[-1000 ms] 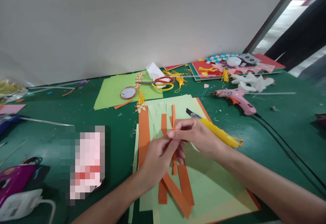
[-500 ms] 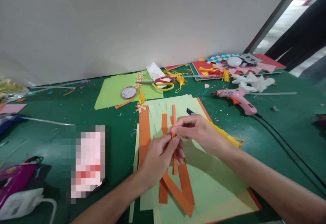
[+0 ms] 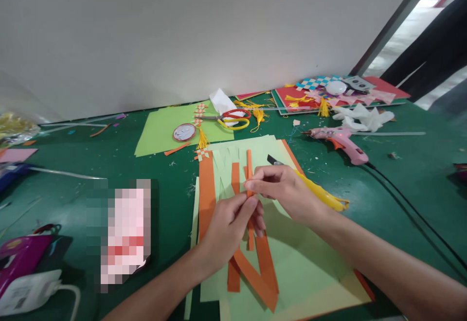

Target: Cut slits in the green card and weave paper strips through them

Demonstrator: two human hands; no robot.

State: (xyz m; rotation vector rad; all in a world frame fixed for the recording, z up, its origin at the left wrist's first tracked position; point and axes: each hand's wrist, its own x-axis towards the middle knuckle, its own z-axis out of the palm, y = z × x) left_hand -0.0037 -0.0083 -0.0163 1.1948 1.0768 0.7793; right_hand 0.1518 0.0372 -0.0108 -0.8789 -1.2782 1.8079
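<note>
Both hands meet over pale green paper sheets (image 3: pixel 302 267), closed on one narrow orange paper strip (image 3: pixel 249 163) that runs roughly lengthwise away from me. My left hand (image 3: pixel 233 219) pinches it lower down between thumb and fingers. Just above, my right hand (image 3: pixel 275 185) grips it with thumb and fingertips. The strip's far end sticks out beyond my fingers and its near end shows below them. Wider orange strips (image 3: pixel 268 262) lie beneath, one of them folded or crossing another. Partly hidden behind my right hand is a yellow box cutter (image 3: pixel 321 192), its dark blade showing.
Scissors (image 3: pixel 233 119) and a round tape roll (image 3: pixel 184 132) rest on bright green paper (image 3: pixel 153 133) at the back. A pink glue gun (image 3: pixel 339 143) with a black cord lies right. A pixelated object (image 3: pixel 127 233) is at left, near a magenta device (image 3: pixel 25 258).
Almost nothing differs. Both hands keep the same hold on the orange strip, and the right fingers have shifted only very slightly.
</note>
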